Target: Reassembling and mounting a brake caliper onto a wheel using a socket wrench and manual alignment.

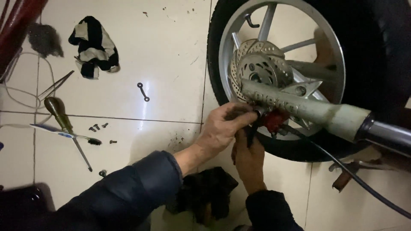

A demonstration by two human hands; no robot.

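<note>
Hands meet at the lower end of a grey fork leg, where a red brake caliper sits against the drilled brake disc of a silver wheel. The left hand comes in from above, its fingers curled together and pressed onto the caliper's near end; the right hand rises from below with fingers closed around a small dark tool or bolt just under the caliper, though exactly what they pinch I cannot tell. The caliper looks like a compact, stiff metal block, fairly heavy for its size and probably greasy, so its flat painted sides seem the safest hold rather than the black hose trailing off toward the floor's right edge. Its long axis appears to run roughly along the fork leg, slanting from upper left down to the right. On the tiled floor, toward its left edge, lie a screwdriver, loose screws, a small link and a striped rag.
</note>
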